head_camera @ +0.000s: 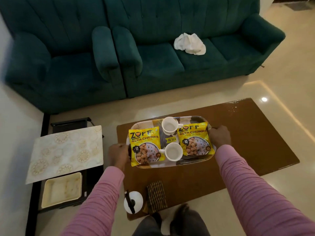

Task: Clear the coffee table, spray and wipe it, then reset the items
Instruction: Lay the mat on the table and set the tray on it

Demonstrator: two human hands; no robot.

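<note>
Looks early: left hand (119, 154) and right hand (219, 137) each have a grip clamped on one end of the loaded tray (172, 164) mid-bench (255, 142), spray bottle (133, 201) and checked cloth (156, 195) lie at its near edge, so clearing, spraying, wiping and reset probably all remain.

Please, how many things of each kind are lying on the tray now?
On the tray:
Yellow soya chunks packets: 2
White cups: 3, two apparently stacked
Total: 5
</note>
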